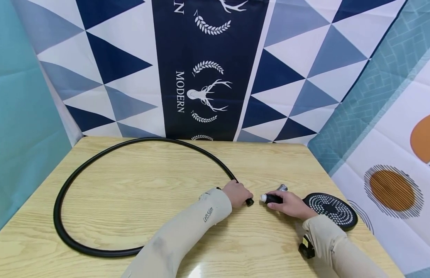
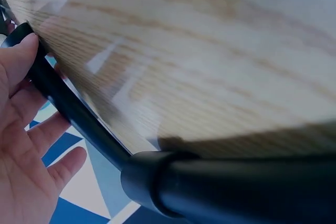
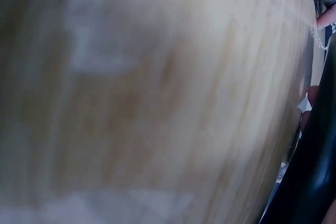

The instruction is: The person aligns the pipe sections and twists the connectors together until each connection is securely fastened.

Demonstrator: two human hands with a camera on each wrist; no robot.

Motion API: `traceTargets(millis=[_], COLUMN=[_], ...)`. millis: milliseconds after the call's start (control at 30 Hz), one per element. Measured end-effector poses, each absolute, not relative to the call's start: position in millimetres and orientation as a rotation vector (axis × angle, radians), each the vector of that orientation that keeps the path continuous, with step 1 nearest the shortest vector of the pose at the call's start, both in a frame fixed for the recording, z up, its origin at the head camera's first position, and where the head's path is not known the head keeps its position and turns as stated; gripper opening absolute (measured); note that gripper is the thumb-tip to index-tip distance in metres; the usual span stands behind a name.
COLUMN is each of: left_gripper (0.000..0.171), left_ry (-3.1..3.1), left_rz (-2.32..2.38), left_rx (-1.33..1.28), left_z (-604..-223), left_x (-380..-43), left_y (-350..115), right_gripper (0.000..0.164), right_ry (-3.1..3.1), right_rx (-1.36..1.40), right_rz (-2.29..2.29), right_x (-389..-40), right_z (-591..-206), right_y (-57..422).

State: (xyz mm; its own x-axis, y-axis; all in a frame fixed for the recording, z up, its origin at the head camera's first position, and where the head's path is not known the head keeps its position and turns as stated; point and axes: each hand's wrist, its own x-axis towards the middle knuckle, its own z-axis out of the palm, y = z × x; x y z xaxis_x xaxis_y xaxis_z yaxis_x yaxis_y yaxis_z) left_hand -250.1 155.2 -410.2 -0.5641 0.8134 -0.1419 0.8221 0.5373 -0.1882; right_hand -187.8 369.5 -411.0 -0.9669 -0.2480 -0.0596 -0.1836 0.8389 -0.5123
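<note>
Black tube (image 1: pixel 60 200), smooth and evenly dark with a soft sheen, makes one wide, nearly round loop on the pale wooden table (image 1: pixel 131 193). Taking the loop as a clock face, its far side arches through 12 o'clock close to the patterned backdrop (image 1: pixel 110 77), its thickest-looking stretch bends round 8 o'clock, and the near side runs to about 6, where the left sleeve (image 1: pixel 180 235) covers it. The left-wrist view shows a raised collar (image 2: pixel 142 179) round it, farther along from the tip.

One end passes under the left hand (image 1: pixel 237 194), and its blunt tip pokes out at about 4 o'clock from the fingers. These grasp the tube just short of that tip: the thumb presses at the very end, while two other fingers stand splayed (they show best from the wrist).

At 3 o'clock from the tip, across a small gap, the right hand (image 1: pixel 292 204) grips a black handle (image 1: pixel 273 199), whose white end (image 1: pixel 263 198) points to 9 o'clock, toward the tube. A grey metallic piece (image 1: pixel 282 187) sits just past the fingers at 11 o'clock. A black perforated oval plate (image 1: pixel 334 210) lies beside the right wrist at 3 o'clock; whether it joins the handle is hidden.
</note>
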Motion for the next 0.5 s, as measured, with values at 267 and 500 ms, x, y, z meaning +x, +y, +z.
traceTargets(millis=[267,500], left_gripper=[0.026,0.025], left_ry=[2.704,2.717], left_rz=[-0.425,-0.421], left_rx=[1.450,1.434], left_z=[-405.9,-407.1], left_x=[-244.9,-243.7], left_y=[152.4,151.2], right_gripper=[0.044,0.050], right_ry=[3.001,2.974], right_rx=[-0.359,-0.315], right_rz=[-0.695,-0.748], right_x=[-182.5,-184.5], right_z=[-412.2,-413.3], right_y=[363.0,364.1])
